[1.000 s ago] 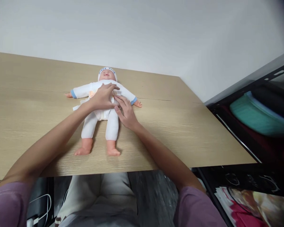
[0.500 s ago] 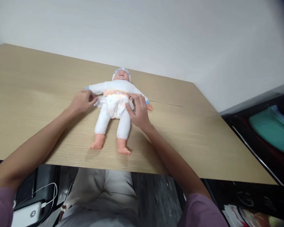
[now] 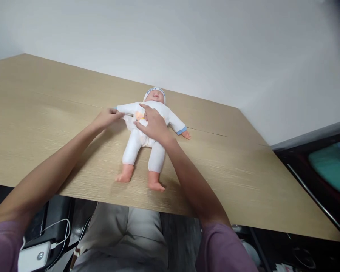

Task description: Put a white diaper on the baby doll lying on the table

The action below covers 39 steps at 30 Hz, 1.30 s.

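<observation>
A baby doll point(image 3: 136, 145) in a white suit and cap lies on its back on the wooden table point(image 3: 243, 166), feet toward me. It wears a white diaper point(image 3: 132, 121) around its waist. My left hand point(image 3: 107, 118) pinches the diaper's side tab at the doll's left flank. My right hand point(image 3: 153, 124) lies flat on the doll's belly, pressing the diaper front down. The doll's far arm is partly hidden behind my left hand.
A white wall runs behind the table. A dark shelf with a teal bundle point(image 3: 333, 166) stands at the right. Below the table's front edge are my legs and a white power bank point(image 3: 34, 257) with a cable.
My right hand slid from the doll's right hip onto its belly. My left hand moved in closer to the diaper's side. The camera view shifted left.
</observation>
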{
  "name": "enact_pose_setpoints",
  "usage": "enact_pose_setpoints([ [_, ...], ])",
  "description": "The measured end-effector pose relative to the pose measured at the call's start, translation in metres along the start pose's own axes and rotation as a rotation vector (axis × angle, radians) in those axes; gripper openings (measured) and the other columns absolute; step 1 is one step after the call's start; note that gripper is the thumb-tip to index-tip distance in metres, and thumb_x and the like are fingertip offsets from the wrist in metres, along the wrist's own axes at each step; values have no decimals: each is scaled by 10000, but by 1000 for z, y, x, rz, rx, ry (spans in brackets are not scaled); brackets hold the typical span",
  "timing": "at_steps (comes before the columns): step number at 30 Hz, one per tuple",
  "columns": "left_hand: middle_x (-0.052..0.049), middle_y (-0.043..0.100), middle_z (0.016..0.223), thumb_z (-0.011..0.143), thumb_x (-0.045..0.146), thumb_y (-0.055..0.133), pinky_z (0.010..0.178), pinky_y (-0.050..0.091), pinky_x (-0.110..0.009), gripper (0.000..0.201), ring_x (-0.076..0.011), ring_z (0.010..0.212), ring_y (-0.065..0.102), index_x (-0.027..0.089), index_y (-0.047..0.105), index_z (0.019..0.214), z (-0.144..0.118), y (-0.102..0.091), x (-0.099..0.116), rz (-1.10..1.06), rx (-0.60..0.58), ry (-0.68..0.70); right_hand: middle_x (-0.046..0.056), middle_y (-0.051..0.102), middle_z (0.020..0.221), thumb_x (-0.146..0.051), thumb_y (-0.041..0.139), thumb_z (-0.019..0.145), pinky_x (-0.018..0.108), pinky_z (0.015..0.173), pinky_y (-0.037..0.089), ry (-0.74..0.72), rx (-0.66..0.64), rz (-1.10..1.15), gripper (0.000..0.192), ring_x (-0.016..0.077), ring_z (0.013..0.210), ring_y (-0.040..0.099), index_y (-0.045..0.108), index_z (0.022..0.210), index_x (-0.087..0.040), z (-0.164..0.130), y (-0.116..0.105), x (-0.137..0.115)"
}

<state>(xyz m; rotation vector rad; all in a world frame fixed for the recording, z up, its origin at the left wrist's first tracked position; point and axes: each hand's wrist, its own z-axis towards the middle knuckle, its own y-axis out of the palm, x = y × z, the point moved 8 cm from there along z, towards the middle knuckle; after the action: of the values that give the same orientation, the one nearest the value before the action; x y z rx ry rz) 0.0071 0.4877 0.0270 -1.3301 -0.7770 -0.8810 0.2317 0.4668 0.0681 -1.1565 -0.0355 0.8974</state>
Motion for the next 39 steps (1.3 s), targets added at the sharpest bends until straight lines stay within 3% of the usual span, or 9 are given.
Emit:
enact_pose_setpoints([
  [5,6,502,658,900,569,754,662,328,-321,482,-148,654,402,225,533,644,10,39,43,-177,-77,92,85,752,1157,-449,817,995,534,1117,548,-18,18,71,831,331,1174,685,482,1719,-216,2,9,10],
  [10,-48,634,778,1057,669,601,768,473,-356,541,-203,754,562,213,642,769,15,80,69,-219,-156,268,84,753,1121,-291,632,1105,447,1050,559,32,42,111,593,277,1076,693,517,1674,-167,8,4,20],
  [13,-62,674,922,1122,717,512,845,519,-378,539,-227,851,627,225,664,963,12,75,67,-266,-41,384,70,748,1136,-262,510,1166,387,993,539,67,60,144,463,232,1001,676,552,1619,-175,8,-1,20],
  [17,-100,714,1217,1058,664,697,900,534,-384,445,-239,1001,667,232,654,1155,13,63,47,-222,104,428,9,696,1025,-214,520,1159,343,929,487,122,55,170,407,195,900,627,584,1560,-198,8,-5,17],
  [25,22,539,761,928,569,856,649,370,-294,428,-140,667,458,223,604,900,37,79,22,-418,-135,215,-47,537,833,-106,585,1043,347,875,463,180,139,208,380,215,812,566,635,1401,-226,4,-10,14],
  [29,53,536,730,927,461,873,627,384,-273,374,-138,644,484,247,576,1004,36,75,20,-454,-43,163,-65,471,811,15,533,931,324,846,464,188,255,253,459,194,788,555,649,1309,-218,1,-18,16],
  [31,27,627,829,939,382,850,664,440,-283,330,-152,696,547,255,574,1067,29,62,20,-384,125,138,-62,436,800,54,475,888,310,861,474,197,317,235,474,187,812,551,666,1225,-219,-4,-25,14],
  [35,-67,755,1197,1027,349,741,860,515,-354,211,-188,882,641,237,646,1179,-14,26,54,-126,441,224,-7,555,889,12,448,925,324,918,540,176,388,213,327,193,911,591,620,1037,-242,-30,-43,-5],
  [39,-67,785,1177,1117,480,620,895,505,-365,251,-225,975,681,240,686,1144,-74,34,102,-33,243,416,71,673,1144,-189,585,1021,376,859,637,72,246,304,85,239,1042,678,596,1028,-273,-82,-48,-34],
])
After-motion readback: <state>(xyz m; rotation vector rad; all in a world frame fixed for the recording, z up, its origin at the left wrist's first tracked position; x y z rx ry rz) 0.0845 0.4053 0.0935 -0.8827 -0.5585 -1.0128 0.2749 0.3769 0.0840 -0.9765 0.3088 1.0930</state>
